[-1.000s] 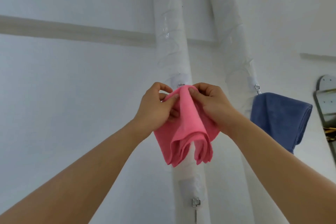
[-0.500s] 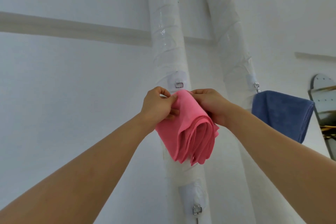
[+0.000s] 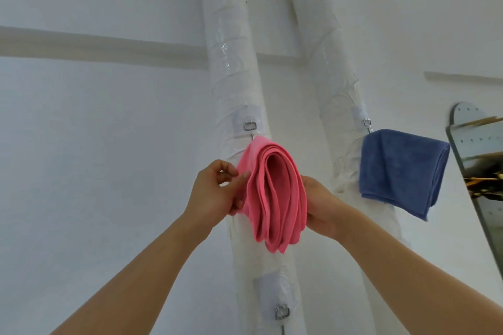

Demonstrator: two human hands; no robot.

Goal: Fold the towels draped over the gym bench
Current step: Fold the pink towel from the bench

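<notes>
A folded pink cloth towel [image 3: 275,196] stands between both hands: left hand [image 3: 217,193] pinches its left edge, right hand [image 3: 318,205] grips its right side, fingers hidden behind.

Open wall space lies left of the wrapped pipes [image 3: 234,68], while the blue towel [image 3: 400,168] crowds the right

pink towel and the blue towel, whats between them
In the head view, a white wrapped pipe runs down between the pink towel and the blue towel. The right hand grips the pink towel's near side there too.
</notes>
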